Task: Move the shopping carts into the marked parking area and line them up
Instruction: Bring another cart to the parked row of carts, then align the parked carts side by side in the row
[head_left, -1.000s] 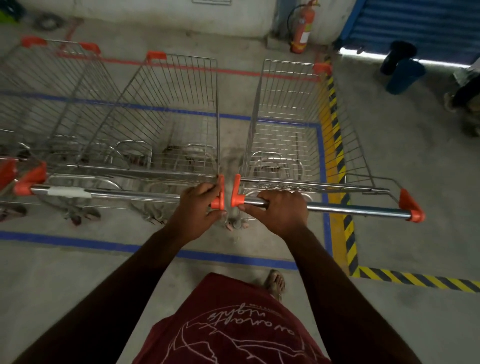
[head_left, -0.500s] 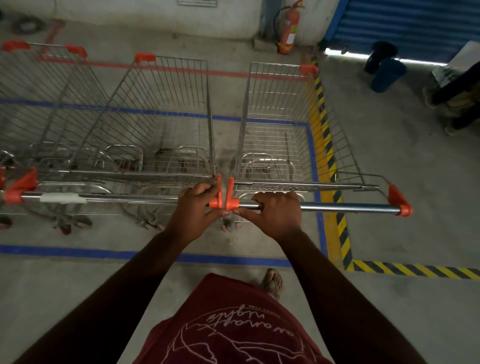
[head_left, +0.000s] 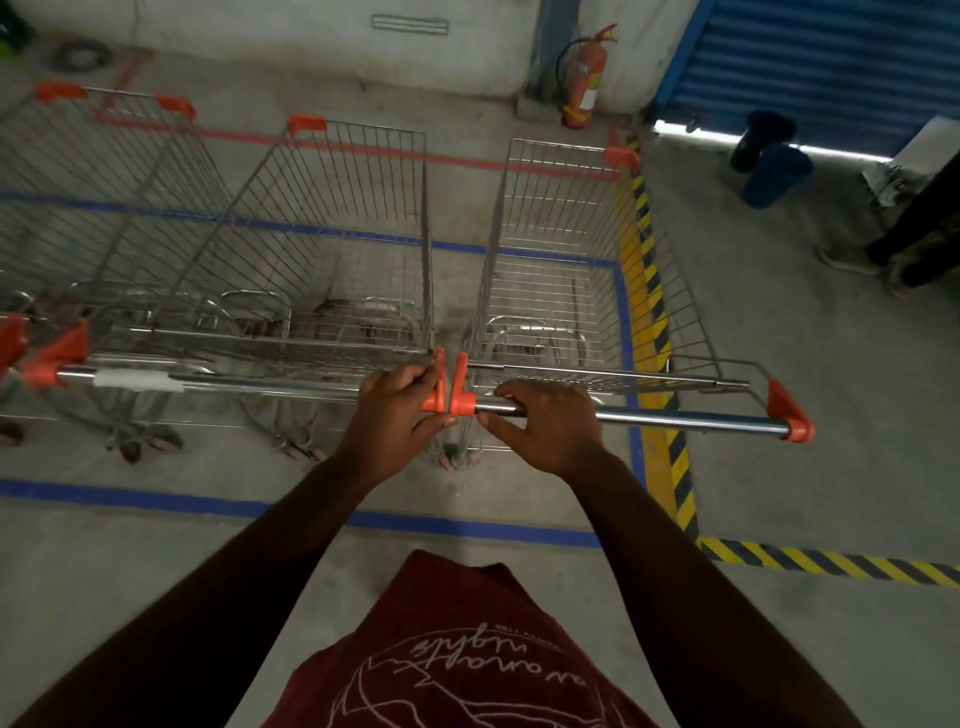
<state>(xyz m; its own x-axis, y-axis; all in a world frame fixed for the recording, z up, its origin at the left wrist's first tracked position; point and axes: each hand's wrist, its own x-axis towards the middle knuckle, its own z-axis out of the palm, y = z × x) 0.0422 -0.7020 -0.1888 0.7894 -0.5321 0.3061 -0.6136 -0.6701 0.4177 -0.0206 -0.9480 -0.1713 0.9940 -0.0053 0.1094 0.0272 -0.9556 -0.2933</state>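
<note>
While the right cart (head_left: 582, 270) stands inside the blue floor line (head_left: 156, 501) just beside the middle cart (head_left: 322, 249), the right hand (head_left: 545, 426) curls over its handle bar (head_left: 675, 418) near the orange end cap, and the left hand (head_left: 395, 415) grips the middle cart's handle end, the two caps nearly touching between them.

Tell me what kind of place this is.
Probably a store's cart parking bay in a basement or garage: wire shopping carts inside blue floor lines, bare concrete, a fire extinguisher on the wall, and a blue roller shutter.
</note>
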